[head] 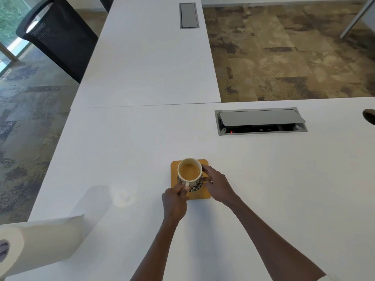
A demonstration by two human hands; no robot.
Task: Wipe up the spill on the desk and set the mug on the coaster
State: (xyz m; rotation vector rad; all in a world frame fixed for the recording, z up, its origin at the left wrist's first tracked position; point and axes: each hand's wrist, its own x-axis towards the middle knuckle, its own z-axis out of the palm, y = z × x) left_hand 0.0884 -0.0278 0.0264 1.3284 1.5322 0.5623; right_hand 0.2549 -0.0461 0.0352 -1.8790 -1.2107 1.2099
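A cream mug (189, 171) holding light brown liquid stands over a wooden square coaster (203, 194) that has a round woven patch under the mug. My left hand (175, 201) pinches the mug's handle at its near side. My right hand (216, 184) curls its fingers against the mug's right wall. The white desk (263, 179) carries a faint damp sheen (122, 196) to the left of the coaster.
A paper towel roll (38, 242) lies at the near left edge. An open cable box (260, 121) is set into the desk behind the mug, another (189, 15) in the far desk. A black mesh chair (58, 35) stands at the far left. A dark object (369, 116) peeks in at the right edge.
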